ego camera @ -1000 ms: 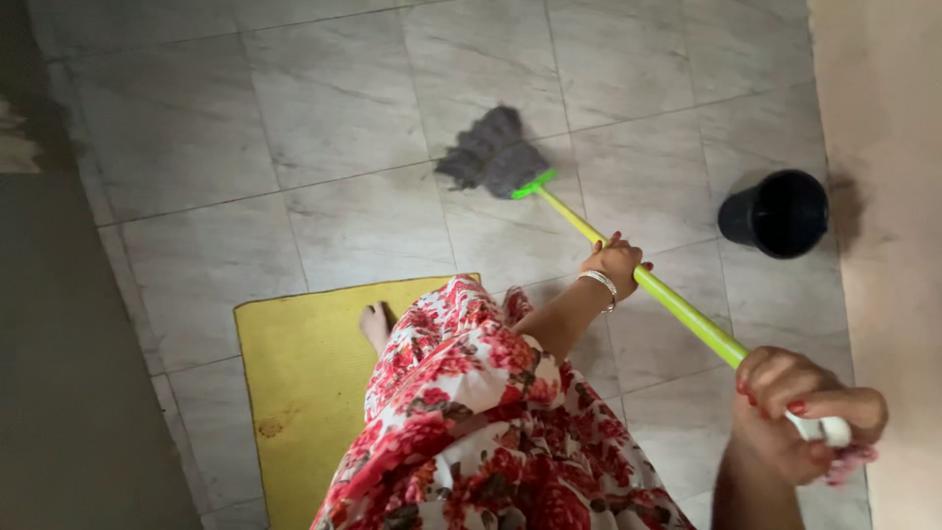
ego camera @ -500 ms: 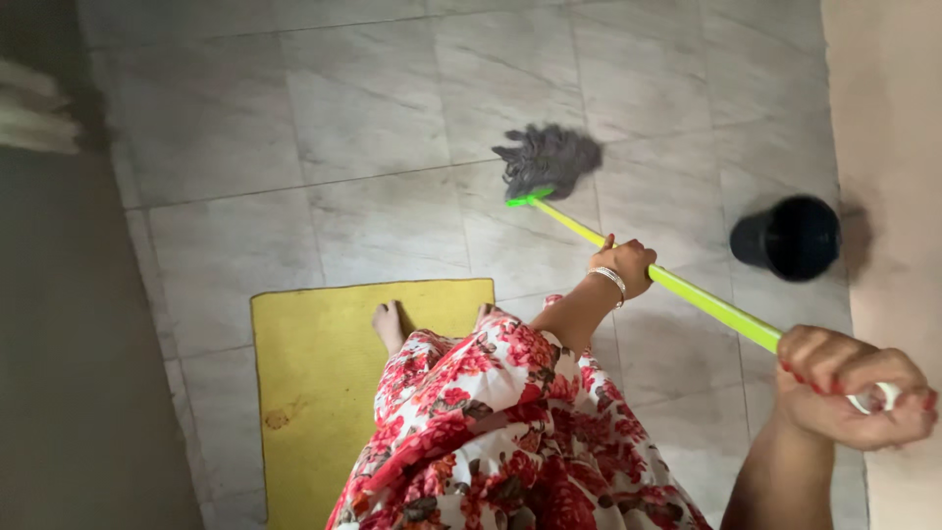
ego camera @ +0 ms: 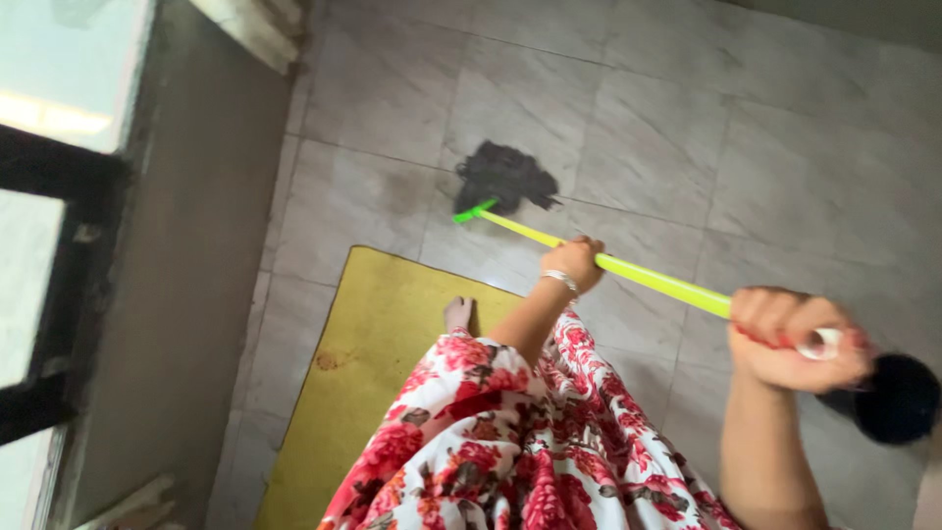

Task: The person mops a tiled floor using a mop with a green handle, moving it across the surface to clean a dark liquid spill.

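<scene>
The floor (ego camera: 628, 128) is the biggest thing here. It is made of big pale grey tiles with thin lines between them. A dark wall (ego camera: 186, 245) runs down the left side, and there is a window with a black frame (ego camera: 59, 294) at the far left edge.

Next comes the yellow mat (ego camera: 373, 344). It lies flat on the floor by the wall. The person stands on it, and one bare foot (ego camera: 458, 314) shows on the mat. The person's red and white flower dress (ego camera: 510, 442) fills the bottom of the view.

The mop (ego camera: 549, 240) has a long bright green stick and a dark grey head. The mop head (ego camera: 502, 177) rests on the floor, just past the top edge of the mat. A second ago the head was out to the right, nearer the black bucket (ego camera: 898, 397). Now it has swung left, toward the mat and the wall. The view has turned too, so the bucket now peeks out behind the right hand. It looks like the mopping is going side to side, and this part of the floor is getting its wipe now.

The right hand (ego camera: 790, 339) is wrapped tight around the white top end of the stick, with its fingers curled shut. The left hand (ego camera: 574, 260) wears a silver bangle and is closed around the stick lower down, near the middle.
</scene>
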